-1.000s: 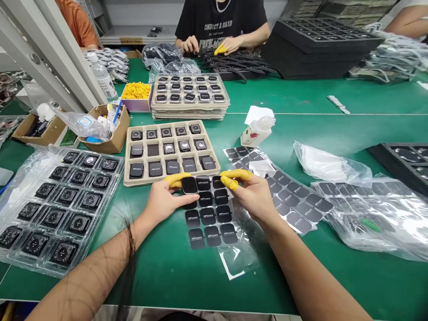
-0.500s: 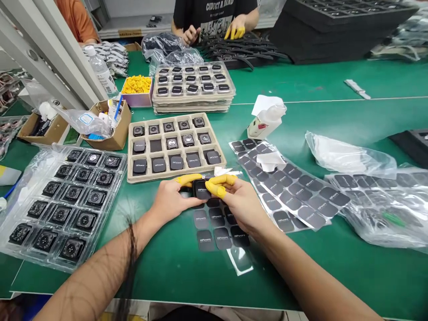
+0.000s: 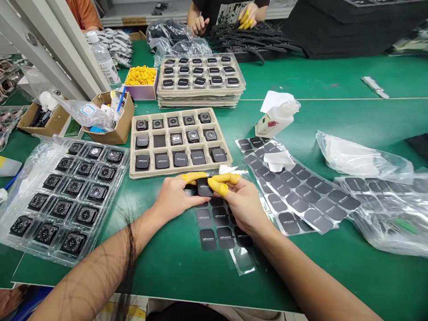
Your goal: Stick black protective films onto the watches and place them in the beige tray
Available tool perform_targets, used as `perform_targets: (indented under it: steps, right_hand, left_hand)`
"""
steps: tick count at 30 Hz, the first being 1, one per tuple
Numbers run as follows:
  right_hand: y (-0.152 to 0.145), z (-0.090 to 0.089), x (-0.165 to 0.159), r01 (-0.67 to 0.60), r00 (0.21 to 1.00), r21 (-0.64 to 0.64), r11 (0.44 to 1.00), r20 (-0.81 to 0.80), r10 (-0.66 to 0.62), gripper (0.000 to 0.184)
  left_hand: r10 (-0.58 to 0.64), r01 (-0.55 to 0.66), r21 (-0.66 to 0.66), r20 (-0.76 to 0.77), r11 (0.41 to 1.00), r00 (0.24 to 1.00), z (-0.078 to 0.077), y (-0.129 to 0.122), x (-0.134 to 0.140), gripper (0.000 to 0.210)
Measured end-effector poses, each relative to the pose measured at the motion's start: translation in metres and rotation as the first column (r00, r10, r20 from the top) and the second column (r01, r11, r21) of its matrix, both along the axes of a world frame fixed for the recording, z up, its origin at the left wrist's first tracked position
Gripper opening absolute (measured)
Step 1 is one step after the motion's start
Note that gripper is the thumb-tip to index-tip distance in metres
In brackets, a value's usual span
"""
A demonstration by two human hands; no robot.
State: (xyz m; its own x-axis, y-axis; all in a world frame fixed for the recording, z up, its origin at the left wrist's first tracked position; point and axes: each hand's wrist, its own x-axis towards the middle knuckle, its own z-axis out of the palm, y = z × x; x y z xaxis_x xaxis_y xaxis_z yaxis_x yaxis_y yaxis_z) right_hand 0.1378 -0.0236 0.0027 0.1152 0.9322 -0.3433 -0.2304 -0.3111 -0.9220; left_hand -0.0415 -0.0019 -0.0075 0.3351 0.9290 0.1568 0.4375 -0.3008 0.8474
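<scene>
A black square smartwatch body (image 3: pixel 203 187) with a printed dark film on its face is held between both hands, over the green table. My left hand (image 3: pixel 175 194), with yellow finger cots, grips its left side and far edge. My right hand (image 3: pixel 239 191), also in yellow finger cots, has its fingertips pressed together at the watch's right edge. Beneath them lies a clear sheet of dark printed films (image 3: pixel 220 216), partly hidden by my right hand. Just beyond stands a beige tray (image 3: pixel 180 172) of watch bodies, some with films facing up and some with sensor backs up.
On the left is a clear blister tray (image 3: pixel 110 191) of watch bodies. More film sheets (image 3: pixel 294 187) and plastic bags (image 3: pixel 364 158) lie to the right. Behind are a white bottle (image 3: pixel 276 120), stacked trays (image 3: pixel 200 91), a box of yellow finger cots (image 3: pixel 141 78) and a co-worker's hands (image 3: pixel 247 17).
The whole view has shifted slightly, with the far things moving up and right. Both hands keep the same hold on the watch body. The co-worker's yellow-tipped hand has changed its pose.
</scene>
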Motion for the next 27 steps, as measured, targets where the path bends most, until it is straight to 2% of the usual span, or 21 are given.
perform_targets:
  steps: [27]
  right_hand:
    - [-0.001, -0.0011, -0.0016, 0.0, 0.999, 0.014, 1.0, 0.036, 0.0, 0.042]
  left_hand:
    - [0.005, -0.005, -0.005, -0.046, 1.0, 0.999, 0.002, -0.0006, -0.0007, 0.052]
